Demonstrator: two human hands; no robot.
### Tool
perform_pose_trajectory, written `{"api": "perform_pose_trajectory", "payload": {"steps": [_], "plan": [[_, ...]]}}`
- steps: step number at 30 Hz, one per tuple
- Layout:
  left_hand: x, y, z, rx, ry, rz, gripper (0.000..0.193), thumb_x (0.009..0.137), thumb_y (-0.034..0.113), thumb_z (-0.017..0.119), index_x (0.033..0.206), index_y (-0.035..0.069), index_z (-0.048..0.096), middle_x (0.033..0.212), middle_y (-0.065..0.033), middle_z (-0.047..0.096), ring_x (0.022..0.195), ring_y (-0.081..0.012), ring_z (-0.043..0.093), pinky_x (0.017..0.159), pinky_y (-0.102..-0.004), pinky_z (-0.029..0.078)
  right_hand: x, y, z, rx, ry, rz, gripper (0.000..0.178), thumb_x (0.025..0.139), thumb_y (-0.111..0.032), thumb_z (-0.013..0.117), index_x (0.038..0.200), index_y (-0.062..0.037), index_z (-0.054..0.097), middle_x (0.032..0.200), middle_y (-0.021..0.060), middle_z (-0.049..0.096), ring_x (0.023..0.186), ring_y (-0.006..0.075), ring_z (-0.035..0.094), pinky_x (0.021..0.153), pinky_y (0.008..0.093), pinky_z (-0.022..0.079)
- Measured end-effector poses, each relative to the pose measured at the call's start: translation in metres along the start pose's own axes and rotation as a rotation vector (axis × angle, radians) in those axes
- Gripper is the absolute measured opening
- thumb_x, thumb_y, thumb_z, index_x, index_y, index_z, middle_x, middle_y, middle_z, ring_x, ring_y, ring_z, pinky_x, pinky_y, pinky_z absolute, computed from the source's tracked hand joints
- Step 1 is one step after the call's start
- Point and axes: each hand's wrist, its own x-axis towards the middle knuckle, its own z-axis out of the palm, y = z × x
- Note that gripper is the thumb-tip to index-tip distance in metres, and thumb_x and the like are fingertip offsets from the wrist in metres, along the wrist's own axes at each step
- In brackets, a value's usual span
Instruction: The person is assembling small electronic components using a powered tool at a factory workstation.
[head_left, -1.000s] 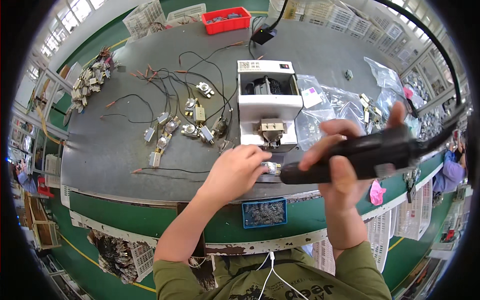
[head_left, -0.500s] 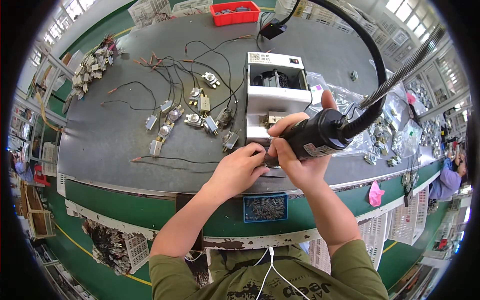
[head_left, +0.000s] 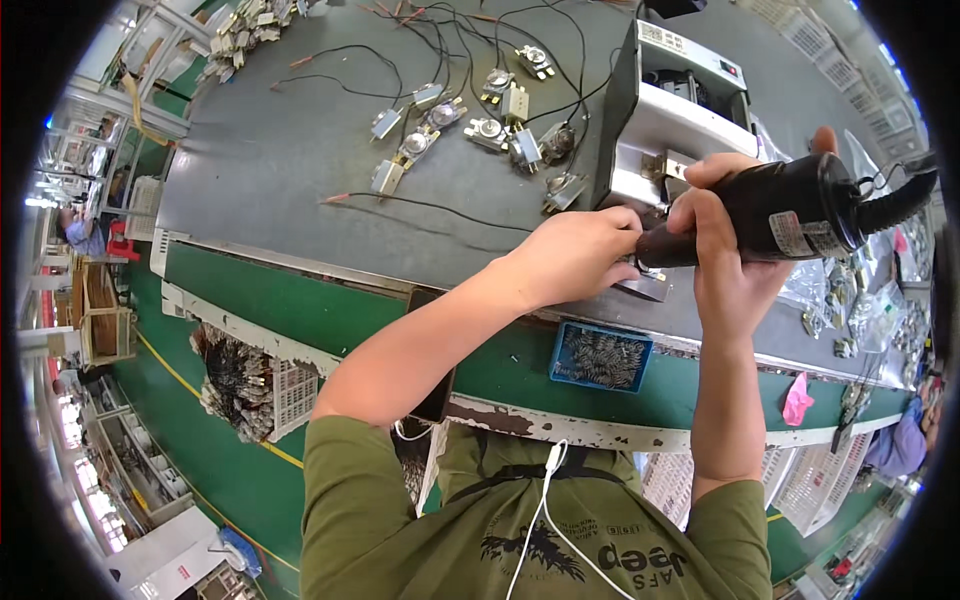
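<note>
Two bare hands at work close together, the left grip [head_left: 580, 255] and the right grip [head_left: 735, 275]. Right grip: wrapped around a black cylindrical powered screwdriver [head_left: 790, 205], held nearly level, its tip pointing toward the left grip, its corrugated black cable leading off to the right. Left grip: narrow, thumb and fingers curled beside the driver's tip; whether they close fully on anything, cannot tell. Small metal component with brass-coloured terminals [head_left: 655, 276] just right of the left grip, under the driver's tip, mostly hidden.

Dark grey flat worktop [head_left: 260, 150] beneath both. Just beyond the grips, a white-and-grey metal box-shaped machine [head_left: 690, 115]. Beyond and left of the left grip, a loose group of silver round-faced components with pale blocks [head_left: 488, 132], black wires among them. Left of the left grip, one thin black wire with a copper-coloured end [head_left: 430, 205].

Nearer the body than both grips, a blue rectangular plastic tray [head_left: 595, 386] of small metal pieces [head_left: 605, 357]. Nearer the body than the right grip, slightly right, a crumpled pink scrap [head_left: 797, 400]. Farther right, clear plastic bags [head_left: 880, 320].
</note>
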Motion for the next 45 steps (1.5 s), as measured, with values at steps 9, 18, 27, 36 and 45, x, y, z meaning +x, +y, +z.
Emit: {"api": "perform_pose_trajectory", "payload": {"steps": [9, 18, 27, 36, 45], "plan": [[0.001, 0.001, -0.001, 0.034, -0.015, 0.025, 0.029, 0.087, 0.023, 0.073, 0.098, -0.001, 0.063, 0.104, -0.0114, 0.061, 0.087, -0.0360, 0.067, 0.076, -0.0448, 0.056, 0.000, -0.005, -0.006, -0.041, -0.144, -0.001, 0.098, 0.083, 0.011, 0.062, 0.157, -0.0067, 0.000, 0.093, 0.0137, 0.064, 0.068, 0.0147, 0.061, 0.067, 0.0275, 0.053], [-0.008, 0.014, -0.009, -0.065, 0.058, -0.011, 0.027, 0.088, 0.019, 0.072, 0.114, 0.011, 0.066, 0.103, -0.0086, 0.062, 0.086, -0.0332, 0.066, 0.074, -0.0430, 0.055, 0.008, -0.027, -0.017, 0.168, 0.099, -0.107, 0.096, 0.088, 0.006, 0.064, 0.159, -0.0097, 0.001, 0.098, 0.0132, 0.067, 0.068, 0.0136, 0.064, 0.066, 0.0267, 0.054], [-0.028, 0.022, -0.034, -0.044, 0.051, -0.138, 0.039, 0.086, 0.014, 0.075, 0.125, 0.018, 0.068, 0.098, -0.0068, 0.065, 0.080, -0.0272, 0.064, 0.071, -0.0365, 0.053, -0.030, -0.008, -0.064, -0.916, 0.040, -0.658, 0.100, 0.083, -0.018, 0.079, 0.156, 0.0017, 0.013, 0.144, 0.0360, 0.037, 0.128, 0.0476, 0.047, 0.110, 0.0559, 0.035], [-0.039, 0.017, -0.026, 0.002, 0.013, -0.139, 0.038, 0.089, 0.018, 0.073, 0.126, 0.016, 0.067, 0.098, -0.0066, 0.064, 0.078, -0.0242, 0.064, 0.071, -0.0351, 0.053, -0.070, 0.036, -0.058, -0.991, -0.397, -0.032, 0.029, 0.083, -0.004, 0.072, 0.112, -0.0041, 0.067, 0.107, 0.0098, 0.068, 0.095, 0.0302, 0.062, 0.085, 0.0403, 0.050], [-0.040, 0.021, -0.029, -0.025, -0.002, -0.175, 0.039, 0.087, 0.017, 0.074, 0.126, 0.015, 0.068, 0.098, -0.0058, 0.065, 0.075, -0.0219, 0.062, 0.070, -0.0335, 0.052, -0.077, 0.017, -0.065, -0.604, -0.275, 0.269, 0.018, 0.089, 0.006, 0.067, 0.105, 0.0002, 0.066, 0.097, 0.0120, 0.070, 0.092, 0.0222, 0.071, 0.079, 0.0324, 0.056]]}}
